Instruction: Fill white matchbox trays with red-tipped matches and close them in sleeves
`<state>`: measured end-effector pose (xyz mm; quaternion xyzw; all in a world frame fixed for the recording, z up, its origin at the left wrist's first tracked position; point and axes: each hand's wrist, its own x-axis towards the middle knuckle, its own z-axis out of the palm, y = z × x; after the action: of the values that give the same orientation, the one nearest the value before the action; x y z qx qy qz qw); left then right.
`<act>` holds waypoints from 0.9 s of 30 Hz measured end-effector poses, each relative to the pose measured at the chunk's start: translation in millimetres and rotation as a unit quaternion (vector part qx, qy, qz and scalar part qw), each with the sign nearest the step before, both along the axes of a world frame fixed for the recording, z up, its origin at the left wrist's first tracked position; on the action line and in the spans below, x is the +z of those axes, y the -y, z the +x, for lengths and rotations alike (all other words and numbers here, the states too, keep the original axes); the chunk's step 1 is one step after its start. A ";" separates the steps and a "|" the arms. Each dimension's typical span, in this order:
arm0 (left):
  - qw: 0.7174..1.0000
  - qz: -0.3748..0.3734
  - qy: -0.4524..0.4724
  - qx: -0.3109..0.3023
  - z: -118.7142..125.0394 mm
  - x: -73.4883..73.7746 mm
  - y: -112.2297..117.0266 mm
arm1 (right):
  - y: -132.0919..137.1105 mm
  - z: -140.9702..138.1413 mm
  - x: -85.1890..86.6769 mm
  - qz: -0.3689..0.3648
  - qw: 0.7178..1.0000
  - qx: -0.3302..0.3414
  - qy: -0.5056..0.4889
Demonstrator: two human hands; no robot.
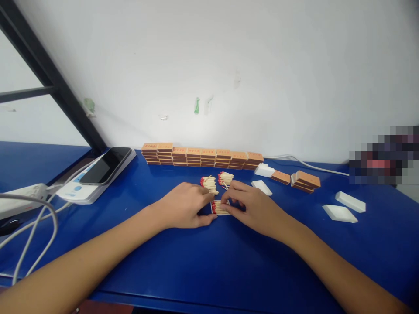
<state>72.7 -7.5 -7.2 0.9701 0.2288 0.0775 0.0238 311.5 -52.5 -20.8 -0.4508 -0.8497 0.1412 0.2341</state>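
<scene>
A small white matchbox tray (228, 214) lies on the blue table in front of me, filled with red-tipped matches (218, 207). My left hand (186, 206) pinches the tray's left end between thumb and fingers. From the right, my right hand (253, 207) reaches over the tray, its bent fingertips on the matches inside. Just behind the tray sit two loose heaps of matches, a left heap (210, 185) and a right heap (225, 178). The right fingers partly hide the right heap and the tray's right end.
Stacked orange matchboxes (201, 158) form a row along the wall. More matchboxes (306, 181) and empty white trays (340, 213) lie to the right. At left, a phone (106, 165) rests on a white box (77, 188), near a power strip (24, 198) and white cables (55, 218).
</scene>
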 end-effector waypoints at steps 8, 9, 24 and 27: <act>1.000 0.004 -0.002 -0.003 0.3 -0.8 -0.2 | -2.9 2.2 0.4 -0.037 0.999 -0.014 -0.016; 1.000 0.004 -0.002 -0.003 0.2 -0.6 0.0 | -3.2 2.9 0.5 -0.038 0.999 -0.016 -0.015; 1.000 -0.001 0.003 -0.006 0.2 0.1 0.1 | -19.7 21.4 -6.4 0.024 0.987 -0.156 -0.020; 1.000 -0.003 -0.001 -0.006 0.1 0.6 0.1 | -22.3 20.9 -11.4 0.014 0.987 -0.157 0.003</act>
<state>72.8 -7.6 -6.7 0.9715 0.2232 0.0756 0.0271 332.4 -30.1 -32.1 -0.5761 -0.7708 0.0894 0.2570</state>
